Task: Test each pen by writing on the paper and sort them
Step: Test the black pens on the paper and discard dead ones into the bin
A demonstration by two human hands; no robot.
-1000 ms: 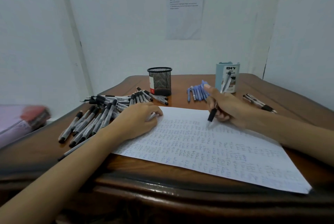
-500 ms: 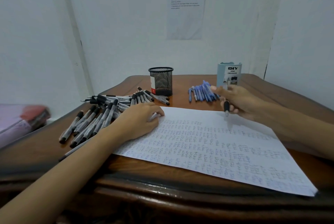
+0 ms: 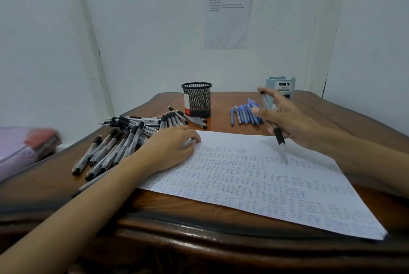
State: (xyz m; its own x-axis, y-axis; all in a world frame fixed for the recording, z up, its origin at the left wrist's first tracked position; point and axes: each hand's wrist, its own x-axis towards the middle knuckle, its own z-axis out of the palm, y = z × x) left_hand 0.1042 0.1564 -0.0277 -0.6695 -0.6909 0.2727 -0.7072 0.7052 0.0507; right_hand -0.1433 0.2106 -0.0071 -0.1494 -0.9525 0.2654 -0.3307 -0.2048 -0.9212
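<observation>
A white sheet of paper (image 3: 254, 176) covered in small written marks lies on the wooden desk (image 3: 199, 227). My left hand (image 3: 168, 149) rests on the sheet's upper left corner, fingers curled against it. My right hand (image 3: 287, 121) holds a black-grip pen (image 3: 273, 124) upright above the paper, tip down and just clear of the sheet. A pile of several black-capped pens (image 3: 124, 138) lies left of the paper. Several blue pens (image 3: 245, 114) lie in a row beyond the paper.
A black mesh pen cup (image 3: 197, 99) stands at the back middle of the desk. A pale blue desk organizer (image 3: 281, 88) stands at the back right, partly behind my right hand. A printed notice (image 3: 228, 12) hangs on the wall. A pink bundle (image 3: 24, 147) lies off the desk at left.
My right hand moved with the pen from the paper's top edge toward the right and turned the pen more upright. My left hand stayed put on the paper's corner.
</observation>
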